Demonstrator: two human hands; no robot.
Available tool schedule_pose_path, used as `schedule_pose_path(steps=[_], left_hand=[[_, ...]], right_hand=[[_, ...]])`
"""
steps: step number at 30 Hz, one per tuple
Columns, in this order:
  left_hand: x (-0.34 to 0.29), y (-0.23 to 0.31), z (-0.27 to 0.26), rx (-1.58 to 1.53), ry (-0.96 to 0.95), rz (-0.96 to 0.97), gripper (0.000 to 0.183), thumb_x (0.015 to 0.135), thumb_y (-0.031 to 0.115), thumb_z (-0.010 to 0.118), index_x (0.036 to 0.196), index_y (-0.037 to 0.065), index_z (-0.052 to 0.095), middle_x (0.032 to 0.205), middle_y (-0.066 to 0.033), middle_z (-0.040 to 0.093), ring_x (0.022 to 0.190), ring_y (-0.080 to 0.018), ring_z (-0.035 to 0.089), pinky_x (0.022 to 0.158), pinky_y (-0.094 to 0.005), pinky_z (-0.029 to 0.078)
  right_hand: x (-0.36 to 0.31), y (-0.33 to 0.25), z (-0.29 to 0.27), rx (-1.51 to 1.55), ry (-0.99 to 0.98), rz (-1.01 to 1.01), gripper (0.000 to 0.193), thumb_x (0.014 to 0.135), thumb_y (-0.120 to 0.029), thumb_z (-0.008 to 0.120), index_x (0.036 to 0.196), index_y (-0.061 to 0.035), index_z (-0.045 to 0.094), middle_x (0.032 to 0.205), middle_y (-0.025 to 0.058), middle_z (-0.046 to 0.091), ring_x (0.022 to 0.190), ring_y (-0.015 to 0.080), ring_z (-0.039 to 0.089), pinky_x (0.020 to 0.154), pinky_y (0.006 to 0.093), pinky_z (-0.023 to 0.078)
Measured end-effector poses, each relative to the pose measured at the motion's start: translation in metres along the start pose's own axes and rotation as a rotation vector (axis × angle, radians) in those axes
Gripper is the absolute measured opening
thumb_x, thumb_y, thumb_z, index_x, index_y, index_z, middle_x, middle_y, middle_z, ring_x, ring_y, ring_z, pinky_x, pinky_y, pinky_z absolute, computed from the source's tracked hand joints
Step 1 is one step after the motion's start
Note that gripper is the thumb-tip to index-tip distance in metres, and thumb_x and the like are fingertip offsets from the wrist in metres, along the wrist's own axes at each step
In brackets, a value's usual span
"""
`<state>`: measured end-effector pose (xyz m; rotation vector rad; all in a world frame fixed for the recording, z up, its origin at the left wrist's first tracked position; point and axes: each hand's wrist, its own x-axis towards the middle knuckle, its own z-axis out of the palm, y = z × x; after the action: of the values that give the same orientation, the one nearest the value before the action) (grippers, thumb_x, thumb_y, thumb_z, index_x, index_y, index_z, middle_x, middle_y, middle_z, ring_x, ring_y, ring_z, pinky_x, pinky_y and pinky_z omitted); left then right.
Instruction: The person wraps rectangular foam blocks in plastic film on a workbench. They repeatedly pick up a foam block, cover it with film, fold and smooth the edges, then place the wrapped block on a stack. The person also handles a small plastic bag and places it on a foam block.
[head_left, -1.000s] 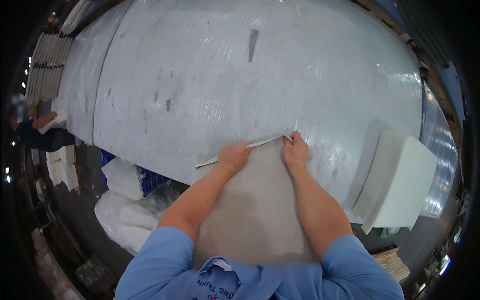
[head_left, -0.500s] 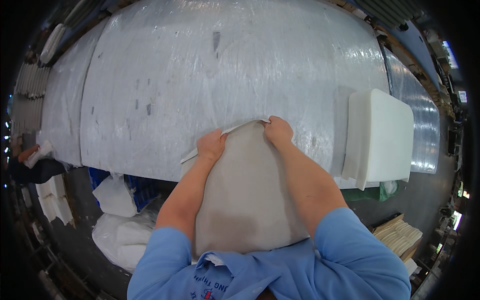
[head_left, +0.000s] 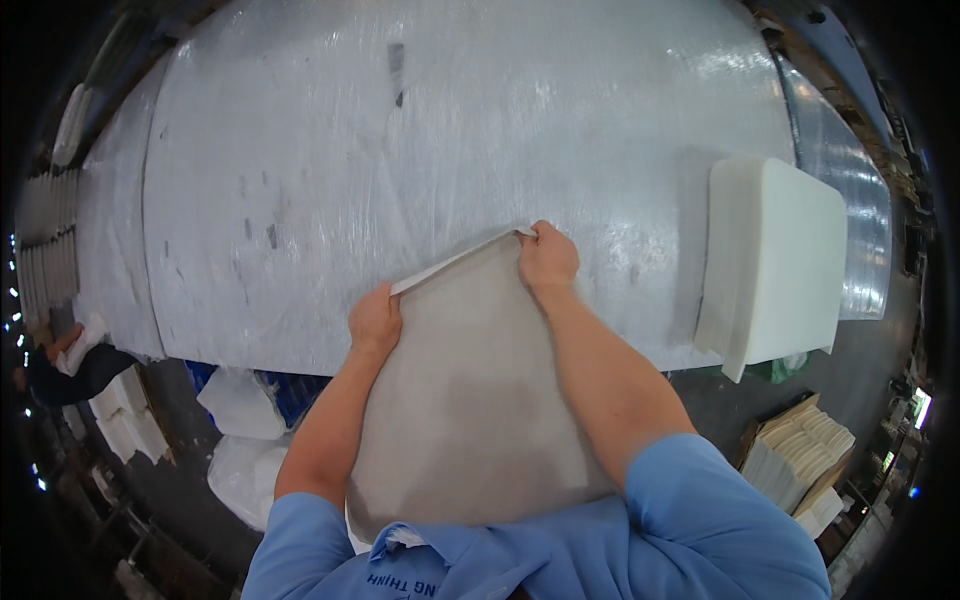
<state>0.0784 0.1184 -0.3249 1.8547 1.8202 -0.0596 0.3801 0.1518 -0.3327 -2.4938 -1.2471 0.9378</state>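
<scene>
A grey-beige fabric cushion cover (head_left: pixel 465 400) stands between my forearms, its lower part against my blue shirt. My left hand (head_left: pixel 376 322) is closed on the left corner of its far edge, and my right hand (head_left: pixel 549 258) pinches the right end of that edge. Between the two hands the pale hem runs taut and slanting, the right end farther away. Whether a cushion fills the cover cannot be seen. Beneath my hands spreads a wide table (head_left: pixel 300 150) wrapped in shiny clear plastic film.
On the table's right end stand stacked white foam cushions (head_left: pixel 790 265). Bagged white pieces (head_left: pixel 243 402) and a blue crate lie below the table's left front edge. A box of cream-coloured pieces (head_left: pixel 800 445) sits on the right floor. Another person (head_left: pixel 85 370) works at far left.
My left hand has slid left and toward me along the edge, so the hem between my hands is longer and straighter. My right hand has shifted slightly left and away.
</scene>
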Motion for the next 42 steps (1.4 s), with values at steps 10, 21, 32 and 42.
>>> schedule_pose_path(steps=[10, 21, 32, 42], left_hand=[[0.0, 0.002, 0.006, 0.054, 0.114, 0.008, 0.027, 0.103, 0.03, 0.053, 0.094, 0.006, 0.059, 0.082, -0.0238, 0.069, 0.08, -0.047, 0.066, 0.072, -0.058, 0.049], [-0.001, -0.002, 0.007, 0.021, 0.115, -0.023, 0.034, 0.104, 0.036, 0.052, 0.092, 0.006, 0.06, 0.079, -0.0226, 0.069, 0.076, -0.0462, 0.067, 0.068, -0.0574, 0.049], [0.013, -0.015, 0.015, -0.007, 0.135, -0.009, 0.037, 0.103, 0.039, 0.055, 0.087, 0.006, 0.061, 0.076, -0.0223, 0.068, 0.073, -0.0464, 0.066, 0.067, -0.0574, 0.049], [0.009, -0.009, 0.013, -0.021, 0.084, -0.068, 0.035, 0.103, 0.037, 0.055, 0.088, 0.006, 0.062, 0.078, -0.0218, 0.069, 0.074, -0.0451, 0.066, 0.068, -0.0563, 0.05]], right_hand=[[0.004, 0.002, 0.0, 0.122, 0.075, -0.106, 0.024, 0.094, -0.031, 0.065, 0.093, -0.0067, 0.07, 0.089, 0.0168, 0.073, 0.087, 0.04, 0.069, 0.077, 0.0495, 0.052], [0.005, 0.002, 0.004, 0.101, 0.07, -0.129, 0.024, 0.092, -0.031, 0.067, 0.095, -0.0076, 0.073, 0.088, 0.0167, 0.074, 0.086, 0.0398, 0.069, 0.078, 0.0475, 0.053], [0.012, -0.002, 0.013, 0.069, 0.045, -0.08, 0.024, 0.09, -0.031, 0.07, 0.09, -0.0077, 0.074, 0.081, 0.0144, 0.073, 0.08, 0.0356, 0.069, 0.073, 0.0455, 0.052], [0.013, -0.001, 0.008, 0.08, 0.041, -0.124, 0.025, 0.09, -0.031, 0.07, 0.087, -0.0064, 0.073, 0.081, 0.0147, 0.072, 0.079, 0.0359, 0.068, 0.072, 0.0448, 0.052]])
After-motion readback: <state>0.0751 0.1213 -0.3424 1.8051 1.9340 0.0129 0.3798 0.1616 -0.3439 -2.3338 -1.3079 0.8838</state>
